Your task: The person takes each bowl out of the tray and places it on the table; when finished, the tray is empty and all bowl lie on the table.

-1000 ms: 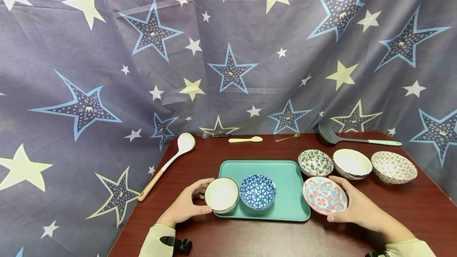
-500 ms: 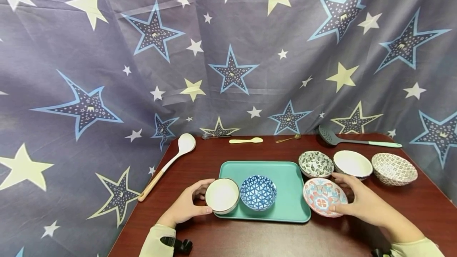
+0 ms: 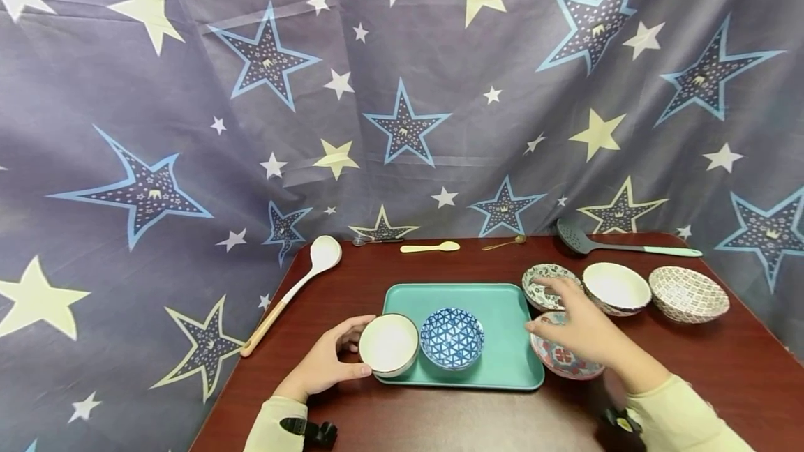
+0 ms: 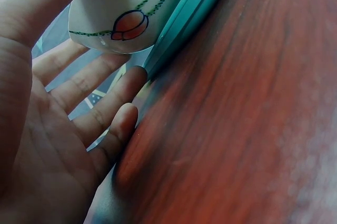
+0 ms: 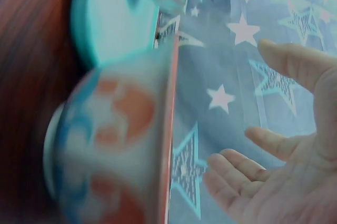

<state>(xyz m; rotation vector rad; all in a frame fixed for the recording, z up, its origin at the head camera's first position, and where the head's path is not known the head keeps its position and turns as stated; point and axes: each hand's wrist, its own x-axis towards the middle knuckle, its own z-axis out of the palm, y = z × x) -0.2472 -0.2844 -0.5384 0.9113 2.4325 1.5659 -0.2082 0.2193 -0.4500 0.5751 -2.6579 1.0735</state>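
Cream-white round ceramic bowl with a thin dark rim (image 3: 389, 344) is sitting at the near left corner of a teal rectangular tray (image 3: 509, 340). Its outer wall is showing an orange bud motif and green dotted lines in the left wrist view. Left hand (image 3: 333, 361): grip is holding this bowl, thumb and index finger curving round its left side, lower fingers reaching out loosely under the wall.

Right hand (image 3: 581, 326): grip is standing apart, thumb and fingers spreading in the air above a red, white and blue patterned ceramic bowl (image 3: 565, 366). That bowl is resting just beside the tray's right edge, partly hidden by the hand.

Blue-and-white triangle-patterned round bowl (image 3: 452, 339) is resting on the tray, just right of the cream one. Beyond the right hand, a white bowl with dark green leaf pattern (image 3: 535, 293) is lying partly covered by fingers in the head view. Further right, a white-lined bowl with patterned outside (image 3: 615, 284) and a beige lattice-patterned bowl (image 3: 689, 294) are continuing the row.

Dark red-brown wooden worktop (image 3: 490, 424) is carrying everything. Pale yellow small spoon (image 3: 431, 247) and dark grey perforated skimmer with mint handle (image 3: 609, 245) are lying along its back; white ladle with wooden handle (image 3: 296, 289) is lying left of the tray.
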